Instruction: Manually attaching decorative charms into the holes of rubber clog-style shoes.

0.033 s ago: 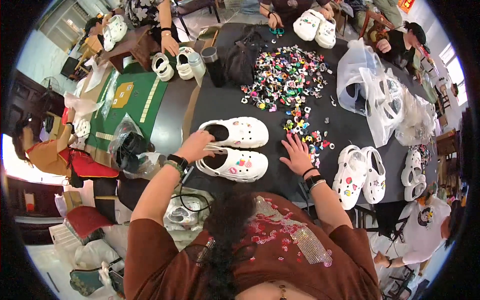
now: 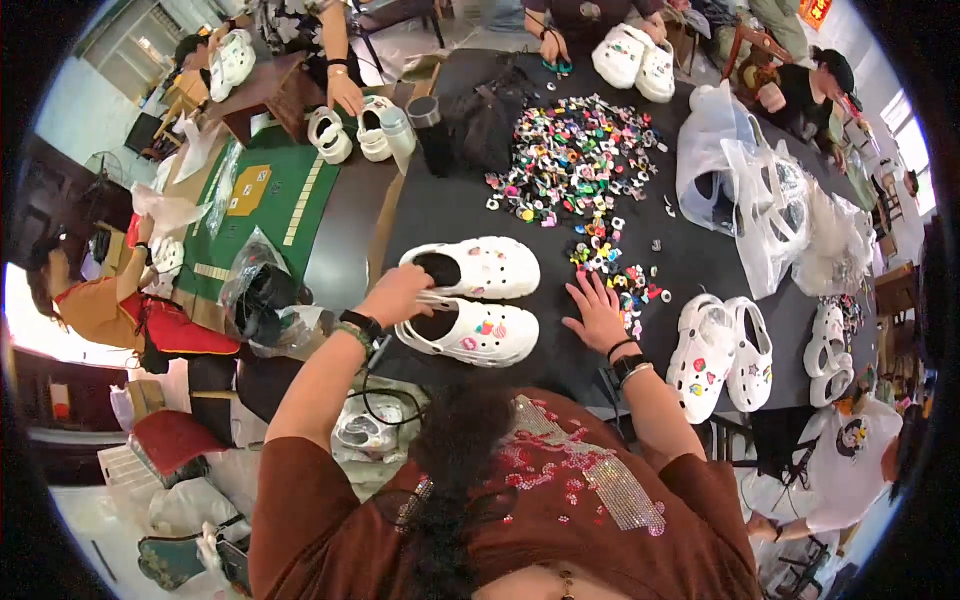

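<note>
Two white clogs lie side by side on the black table before me, toes pointing right. The far clog (image 2: 500,268) has a few small charms on its upper; the near clog (image 2: 490,333) carries several brighter, colourful ones. My left hand (image 2: 398,292) is at their heels, its fingers closed over the heel edge of the far clog, close to the near one's strap. Its fingertips are partly hidden. Flat on the table, fingers spread and holding nothing, my right hand (image 2: 598,308) rests beside the lower end of a pile of multicoloured shoe charms (image 2: 580,150).
Another pair of decorated white clogs (image 2: 698,360) stands at the right, below clear plastic bags (image 2: 740,170). A dark cup (image 2: 426,135) and a black bag (image 2: 487,125) are at the back. Co-workers around the table handle more white clogs (image 2: 620,55). A green mat (image 2: 270,190) lies left.
The whole view has shifted very slightly. Both hands and the clogs keep their places relative to each other.
</note>
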A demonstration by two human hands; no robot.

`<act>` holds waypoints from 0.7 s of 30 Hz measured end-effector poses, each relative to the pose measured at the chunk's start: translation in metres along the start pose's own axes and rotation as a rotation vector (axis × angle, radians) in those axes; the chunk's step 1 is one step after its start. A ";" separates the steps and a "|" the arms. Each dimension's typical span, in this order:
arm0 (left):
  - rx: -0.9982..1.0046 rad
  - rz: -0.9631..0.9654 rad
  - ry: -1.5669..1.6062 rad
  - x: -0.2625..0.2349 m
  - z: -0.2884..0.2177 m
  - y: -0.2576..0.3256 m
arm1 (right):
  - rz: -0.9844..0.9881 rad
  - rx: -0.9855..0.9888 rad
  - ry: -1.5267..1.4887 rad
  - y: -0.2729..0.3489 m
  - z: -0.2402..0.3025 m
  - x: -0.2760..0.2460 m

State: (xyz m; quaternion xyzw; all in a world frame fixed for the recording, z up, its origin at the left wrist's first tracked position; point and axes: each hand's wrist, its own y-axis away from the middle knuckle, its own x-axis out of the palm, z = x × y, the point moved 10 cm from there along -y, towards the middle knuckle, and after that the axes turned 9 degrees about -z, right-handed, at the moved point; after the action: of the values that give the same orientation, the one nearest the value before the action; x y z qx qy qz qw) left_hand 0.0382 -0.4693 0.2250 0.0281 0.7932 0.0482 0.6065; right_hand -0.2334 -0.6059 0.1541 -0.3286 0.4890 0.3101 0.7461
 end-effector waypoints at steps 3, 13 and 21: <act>0.068 -0.218 0.068 -0.002 -0.001 0.007 | -0.029 -0.027 -0.012 -0.001 0.003 -0.006; -0.213 -0.434 0.180 -0.010 -0.006 0.069 | 0.015 0.002 -0.025 0.008 0.004 -0.001; -0.720 -0.604 0.127 -0.057 0.095 0.131 | 0.063 0.029 -0.005 0.002 0.003 0.002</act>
State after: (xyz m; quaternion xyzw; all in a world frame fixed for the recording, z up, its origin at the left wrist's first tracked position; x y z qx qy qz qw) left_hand 0.1433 -0.3405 0.2690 -0.4187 0.7344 0.1432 0.5147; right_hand -0.2328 -0.6016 0.1525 -0.3015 0.5017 0.3273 0.7418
